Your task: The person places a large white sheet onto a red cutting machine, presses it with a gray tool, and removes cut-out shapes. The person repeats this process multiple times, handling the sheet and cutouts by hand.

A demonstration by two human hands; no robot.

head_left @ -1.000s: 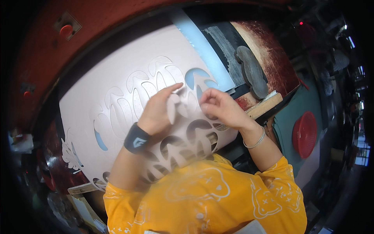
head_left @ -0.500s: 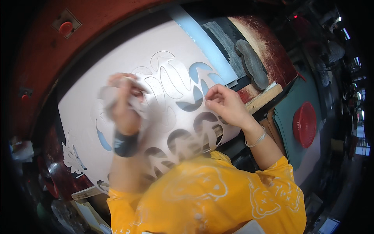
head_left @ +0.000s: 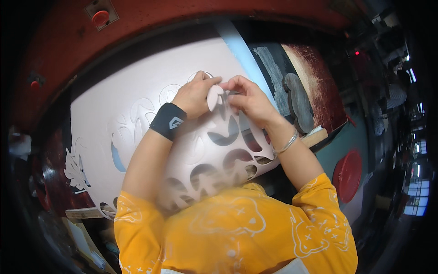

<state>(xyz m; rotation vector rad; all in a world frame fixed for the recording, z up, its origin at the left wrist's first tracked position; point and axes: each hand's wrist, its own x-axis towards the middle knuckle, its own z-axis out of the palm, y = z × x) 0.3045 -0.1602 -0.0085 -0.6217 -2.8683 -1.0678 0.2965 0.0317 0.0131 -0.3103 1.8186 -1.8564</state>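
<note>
A pale pink sheet (head_left: 141, 84) lies before me, with curved shapes cut into it and rows of openings along its near side. My left hand (head_left: 194, 97), above a black wristband, is closed on a few small rounded cut pieces (head_left: 214, 97) of the same pale material. From the right, my right hand (head_left: 250, 98) meets it, fingers curled and pinching at the right edge of these pieces. The fingers partly hide where the pieces are gripped. Both hands are over the sheet's cut area, just left of the blue strip.
A pale blue layer (head_left: 248, 61) shows beneath the sheet. To the right lies a dark grey curved block (head_left: 299, 102), near a wooden bar (head_left: 318, 138). A red basket (head_left: 347, 176) stands lower right. Cut scraps (head_left: 74, 169) hang at the left. A red machine frame (head_left: 155, 16) with red buttons arches behind.
My left hand, blurred before, has moved right and up with the cut pieces to meet my right hand. My right hand has shifted slightly up and now touches the pieces.
</note>
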